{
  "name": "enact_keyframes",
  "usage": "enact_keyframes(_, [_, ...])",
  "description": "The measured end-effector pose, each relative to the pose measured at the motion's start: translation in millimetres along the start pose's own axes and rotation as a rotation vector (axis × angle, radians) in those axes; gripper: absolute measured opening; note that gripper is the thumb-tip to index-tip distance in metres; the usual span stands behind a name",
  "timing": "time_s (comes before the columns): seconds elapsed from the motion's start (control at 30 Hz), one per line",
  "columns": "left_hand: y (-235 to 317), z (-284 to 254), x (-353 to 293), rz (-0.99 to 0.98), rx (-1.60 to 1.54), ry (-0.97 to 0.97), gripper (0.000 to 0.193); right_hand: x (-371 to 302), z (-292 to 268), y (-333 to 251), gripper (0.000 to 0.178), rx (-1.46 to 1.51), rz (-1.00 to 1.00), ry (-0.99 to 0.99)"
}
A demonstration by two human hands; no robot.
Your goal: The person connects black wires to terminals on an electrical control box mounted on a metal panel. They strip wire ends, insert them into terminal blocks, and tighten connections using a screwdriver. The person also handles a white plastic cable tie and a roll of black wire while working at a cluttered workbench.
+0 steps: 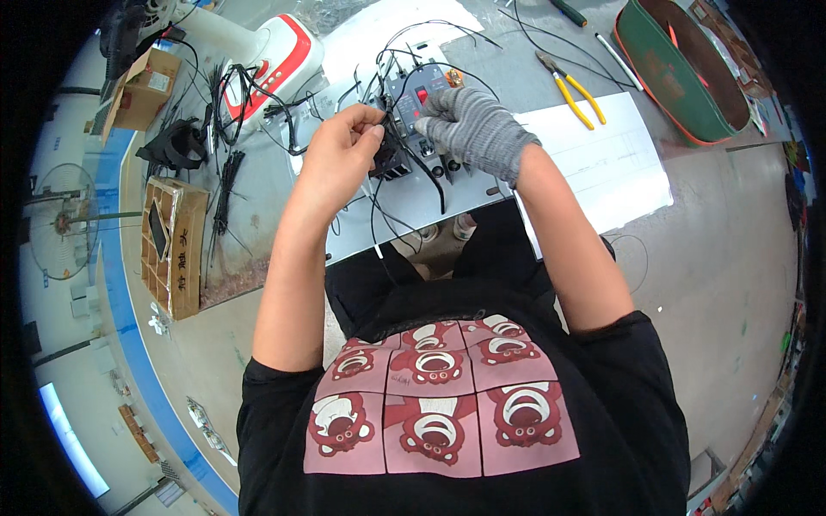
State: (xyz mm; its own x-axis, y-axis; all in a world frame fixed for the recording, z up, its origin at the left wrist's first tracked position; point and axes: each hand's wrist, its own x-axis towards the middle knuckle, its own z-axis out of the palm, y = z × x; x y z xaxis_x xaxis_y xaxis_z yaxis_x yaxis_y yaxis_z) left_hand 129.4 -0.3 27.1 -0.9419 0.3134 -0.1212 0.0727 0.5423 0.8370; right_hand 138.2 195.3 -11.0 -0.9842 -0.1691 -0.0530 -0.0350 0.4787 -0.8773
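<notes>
A grey electrical block with a red switch (413, 90) and black parts beside it is mounted on a light metal panel (469, 196) in front of me. Several black wires (428, 172) loop over and around it. At its left side, my bare left hand (340, 150) has thumb and forefinger pinched together on a black wire. My right hand (477, 129), in a grey knitted glove, reaches over the block's right side with bent, closed fingers. What those fingertips hold, if anything, is hidden.
Yellow-handled pliers (572, 96) lie on the right, by white sheets (607, 159) and a green bin (667, 82). To the left are a white-and-red fan base (280, 64), bundled black cable ties (225, 193), a wooden compartment box (185, 258) and a cardboard box (144, 93).
</notes>
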Motion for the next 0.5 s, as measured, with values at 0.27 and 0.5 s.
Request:
enact_keyframes(0.27, [-1.8, 2.4, -0.5, 0.027, 0.042, 0.048, 0.02, 22.4, 10.3, -9.3, 0.025, 0.209, 0.1, -0.116])
enact_keyframes(0.5, [-2.4, 8.2, 0.3, 0.166, 0.217, 0.1, 0.017, 21.0, 9.4, -3.4, 0.026, 0.496, 0.18, -0.187])
